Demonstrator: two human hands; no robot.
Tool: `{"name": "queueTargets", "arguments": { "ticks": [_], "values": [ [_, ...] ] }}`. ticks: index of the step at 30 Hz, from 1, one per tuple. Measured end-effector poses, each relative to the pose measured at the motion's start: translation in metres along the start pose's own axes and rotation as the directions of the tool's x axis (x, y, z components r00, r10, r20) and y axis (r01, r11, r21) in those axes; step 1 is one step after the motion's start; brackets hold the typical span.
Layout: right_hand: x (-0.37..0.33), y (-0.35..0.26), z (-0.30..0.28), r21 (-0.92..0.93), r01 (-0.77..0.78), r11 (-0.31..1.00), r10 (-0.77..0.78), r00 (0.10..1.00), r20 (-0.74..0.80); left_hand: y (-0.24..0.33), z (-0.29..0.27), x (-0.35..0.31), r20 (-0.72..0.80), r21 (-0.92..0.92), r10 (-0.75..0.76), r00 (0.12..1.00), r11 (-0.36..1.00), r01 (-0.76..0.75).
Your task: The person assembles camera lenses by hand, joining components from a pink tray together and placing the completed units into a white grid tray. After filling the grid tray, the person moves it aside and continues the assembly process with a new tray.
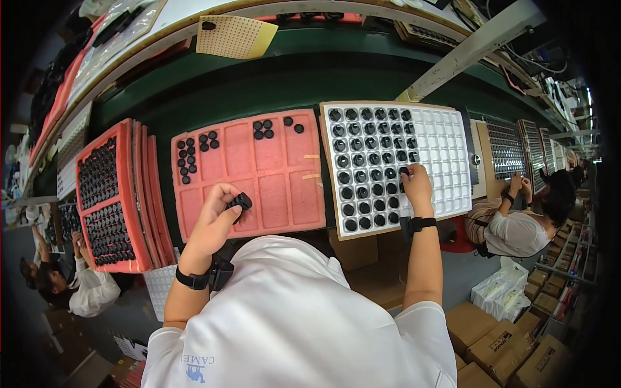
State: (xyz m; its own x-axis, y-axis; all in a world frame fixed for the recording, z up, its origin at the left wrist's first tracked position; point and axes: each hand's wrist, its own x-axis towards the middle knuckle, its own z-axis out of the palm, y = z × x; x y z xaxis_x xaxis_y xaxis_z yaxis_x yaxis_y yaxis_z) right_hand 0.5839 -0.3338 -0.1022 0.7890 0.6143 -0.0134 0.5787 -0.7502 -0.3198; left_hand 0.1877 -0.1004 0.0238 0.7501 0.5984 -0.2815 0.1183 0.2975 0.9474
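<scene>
Black parts and their trays on a green bench, viewed from the head; clock directions are read from the centre of the view, 12 being the top edge. At 9 o'clock the left hand hangs over the near side of a pink tray, its fingers curled loosely around a small cluster of the parts, number not resolved. At 3 o'clock the right hand lies over a white tray, thumb and fingertips drawn close together on a single part; the hand covers much of the contact, and whether the part bears on its pocket cannot be told. Further parts lie in loose groups along the pink tray's 10-to-1 o'clock border and in ordered columns across the white tray's 9 o'clock side. A stack of pink trays stands farther out at 9 o'clock.

Handling, judged from appearance: the parts are probably light and stiff, with glossy faces that may slip under dry fingertips and mark if rubbed. The side wall, taken between thumb and forefinger near the upper rim, seems the surest hold; pieces bunched in one palm could knock together. The white tray looks thin and likely flexes under pressure.
</scene>
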Motion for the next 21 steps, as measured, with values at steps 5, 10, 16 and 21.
{"name": "queueTargets", "arguments": {
  "ticks": [5,10,16,21],
  "values": [
    [-0.018,-0.028,-0.013,0.031,0.185,0.982,-0.178,0.97,-0.168,0.005,0.01,-0.002,-0.009,0.008,0.003,1.0,1.0,-0.003],
    [-0.066,-0.116,-0.039,0.65,-0.03,0.759,-0.201,0.939,0.278,0.006,0.016,-0.002,0.029,-0.017,-0.018,0.999,1.0,0.018],
    [-0.107,-0.229,-0.045,0.918,-0.223,0.329,-0.521,0.768,0.373,0.014,0.021,-0.005,0.049,-0.049,-0.049,0.998,0.997,0.051],
    [-0.115,-0.268,-0.033,0.934,-0.322,0.153,-0.617,0.708,0.345,0.01,0.017,-0.009,0.013,-0.072,-0.019,1.0,0.997,0.02]
  ]
}}
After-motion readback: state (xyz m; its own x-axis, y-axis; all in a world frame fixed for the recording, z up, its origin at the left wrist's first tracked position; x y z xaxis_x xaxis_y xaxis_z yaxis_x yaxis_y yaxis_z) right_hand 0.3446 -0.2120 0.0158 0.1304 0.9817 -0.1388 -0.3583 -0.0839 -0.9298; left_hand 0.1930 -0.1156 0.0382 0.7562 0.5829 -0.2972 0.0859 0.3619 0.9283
